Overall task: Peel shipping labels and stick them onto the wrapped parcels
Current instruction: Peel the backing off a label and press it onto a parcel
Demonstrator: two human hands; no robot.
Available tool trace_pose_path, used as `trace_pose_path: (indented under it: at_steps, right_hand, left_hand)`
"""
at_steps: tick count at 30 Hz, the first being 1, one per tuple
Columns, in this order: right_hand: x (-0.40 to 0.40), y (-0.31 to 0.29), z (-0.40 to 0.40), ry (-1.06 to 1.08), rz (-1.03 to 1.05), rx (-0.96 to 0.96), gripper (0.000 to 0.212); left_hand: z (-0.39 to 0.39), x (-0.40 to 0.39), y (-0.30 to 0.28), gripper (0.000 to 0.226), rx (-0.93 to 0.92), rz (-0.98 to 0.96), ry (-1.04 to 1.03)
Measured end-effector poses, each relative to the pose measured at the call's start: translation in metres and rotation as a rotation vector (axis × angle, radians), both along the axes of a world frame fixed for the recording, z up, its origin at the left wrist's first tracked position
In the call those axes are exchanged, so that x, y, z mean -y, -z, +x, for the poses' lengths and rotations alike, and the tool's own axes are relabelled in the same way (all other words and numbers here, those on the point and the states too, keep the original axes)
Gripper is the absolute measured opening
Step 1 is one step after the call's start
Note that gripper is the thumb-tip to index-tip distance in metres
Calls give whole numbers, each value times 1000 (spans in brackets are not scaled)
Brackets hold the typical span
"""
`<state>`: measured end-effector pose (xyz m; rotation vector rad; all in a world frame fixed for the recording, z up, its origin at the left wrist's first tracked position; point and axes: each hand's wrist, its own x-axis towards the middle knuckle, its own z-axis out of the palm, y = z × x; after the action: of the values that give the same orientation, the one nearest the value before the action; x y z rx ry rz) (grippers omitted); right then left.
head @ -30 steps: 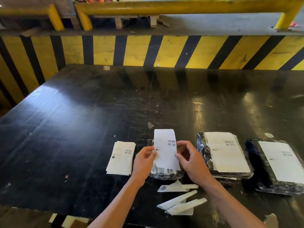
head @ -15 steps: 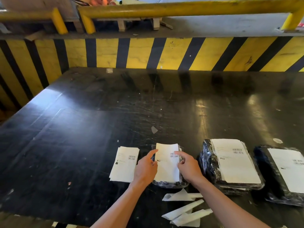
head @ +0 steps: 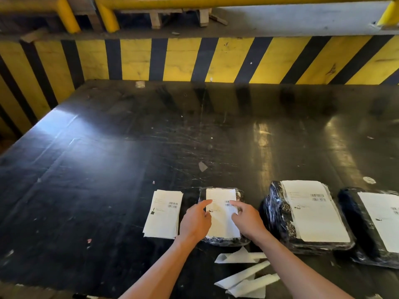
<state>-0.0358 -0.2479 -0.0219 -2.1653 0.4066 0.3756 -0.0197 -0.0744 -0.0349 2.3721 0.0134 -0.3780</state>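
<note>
Shipping label (head: 222, 221) being pressed onto third wrapped parcel (head: 224, 240) near table's front edge by left hand (head: 195, 223), right hand (head: 248, 222), forefingers extended, gripping nothing; two labelled parcels (head: 311, 214) lying rightward; label stack (head: 163, 213) waiting.

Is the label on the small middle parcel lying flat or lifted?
Flat: the label lies spread across the parcel, both hands' fingertips pressing it.

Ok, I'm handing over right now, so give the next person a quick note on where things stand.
Left hand and right hand: both flat, fingers pressing the label onto the small parcel.
Spare labels are stacked left of it; peeled backing strips lie at the near edge.
Done: two parcels on the right, and, carry labels.
Left: finish smoothing this label. No unlabelled parcels in view.
</note>
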Motion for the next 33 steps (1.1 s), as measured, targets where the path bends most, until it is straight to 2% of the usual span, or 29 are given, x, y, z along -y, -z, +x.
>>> trace_pose_path:
  at_steps: [14, 19, 23, 25, 28, 33]
  right_hand:
    - [-1, 10, -8, -89, -64, -19, 55]
    - [2, 7, -24, -187, -127, -55, 59]
    - [3, 3, -38, -236, -270, -13, 51]
    - [1, 3, -33, -245, -373, 76, 50]
    - [-5, 3, -14, -308, -479, 109, 57]
    - [-16, 10, 11, -422, -575, 59, 60]
  left_hand:
    - [-12, -5, 3, 46, -31, 42, 55]
    - [-31, -16, 4, 44, -18, 120, 170]
    - [-41, -24, 3, 39, 183, 334, 228]
    - [-35, -20, 2, 43, 242, 332, 213]
    - [-14, -4, 1, 57, 181, 311, 289]
    - [11, 19, 19, 64, 121, 426, 402]
